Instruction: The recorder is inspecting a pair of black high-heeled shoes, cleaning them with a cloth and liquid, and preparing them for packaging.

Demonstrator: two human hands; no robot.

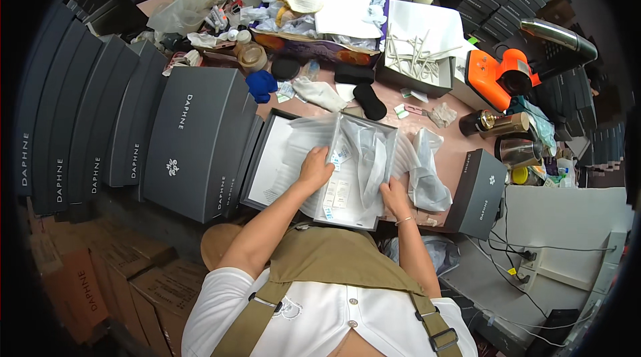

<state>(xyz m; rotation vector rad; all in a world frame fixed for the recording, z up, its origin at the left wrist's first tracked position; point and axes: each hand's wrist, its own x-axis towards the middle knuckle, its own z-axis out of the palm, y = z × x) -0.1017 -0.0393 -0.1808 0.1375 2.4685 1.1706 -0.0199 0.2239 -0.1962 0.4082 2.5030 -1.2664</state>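
A grey shoebox point(357, 225) lies open before me, lined with thin white tissue paper point(366, 146). Small printed cards and sachets point(338, 193) rest inside it. My left hand point(315, 168) pinches the tissue along the box's left wall, fingers closed. At the right wall, my right hand point(395, 198) has its fingers curled on the tissue edge there; the fingertips are partly hidden. Left of the box lies its lid point(265, 168), white inside, with tissue draped over part of it. More tissue point(427, 173) hangs out over the right side onto the table.
Grey shoeboxes point(193, 136) stand in a row at left; another box point(475, 197) stands at right. Behind are black pouches point(369, 101), a blue cloth point(261, 85), a box of white sticks point(420, 56) and an orange tape dispenser point(491, 73). Cables point(514, 263) run at lower right.
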